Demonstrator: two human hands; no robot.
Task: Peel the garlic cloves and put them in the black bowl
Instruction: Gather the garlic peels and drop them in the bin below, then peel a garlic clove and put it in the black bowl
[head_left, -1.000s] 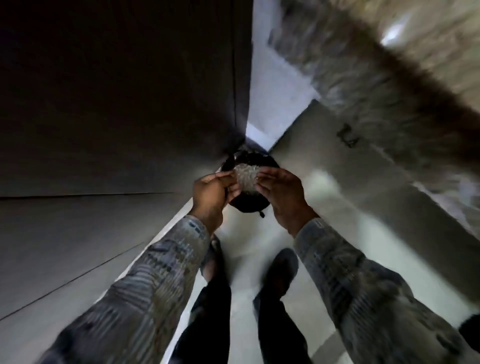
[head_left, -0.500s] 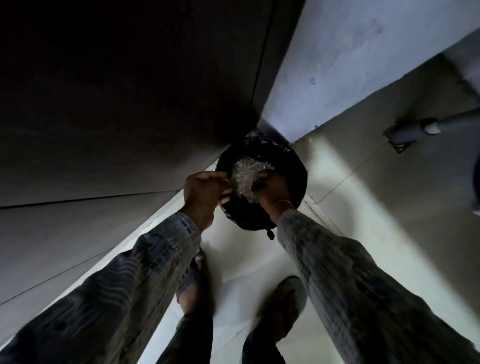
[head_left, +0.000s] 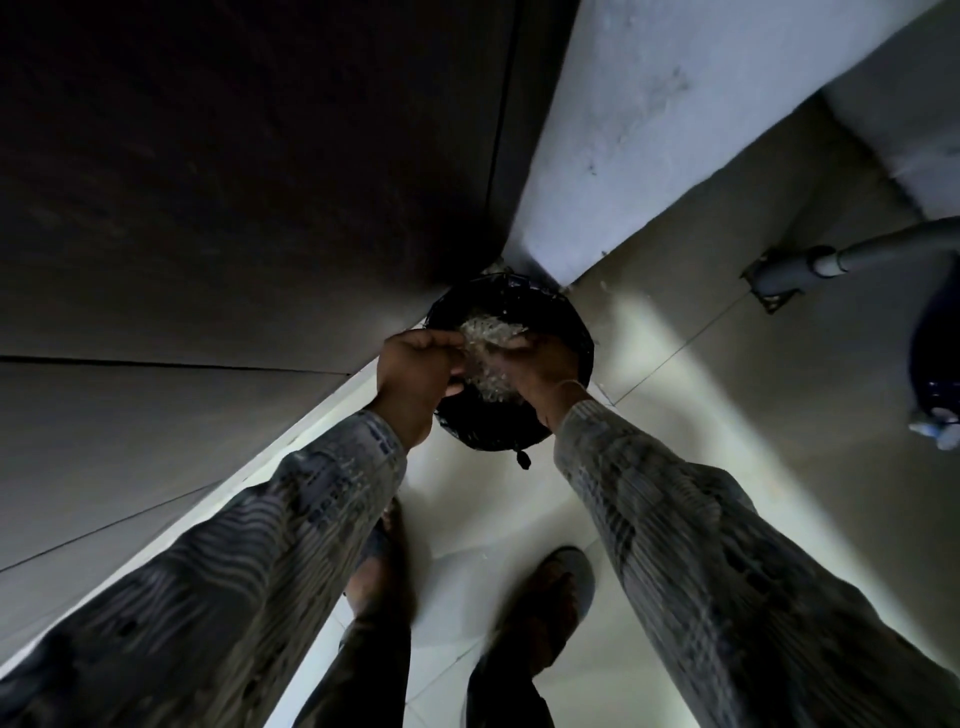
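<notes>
The left hand (head_left: 415, 371) and right hand (head_left: 543, 366) each curl their grip onto a pale flaky clump (head_left: 485, 358), held just over the black round container (head_left: 569, 317) in the far floor corner. It is probably garlic skin: featherlight, loose and apt to scatter, so best cupped from both sides.

Single head view, wide-angle, facing steeply down; left hand (head_left: 415, 376), right hand (head_left: 545, 371) central, close.
</notes>
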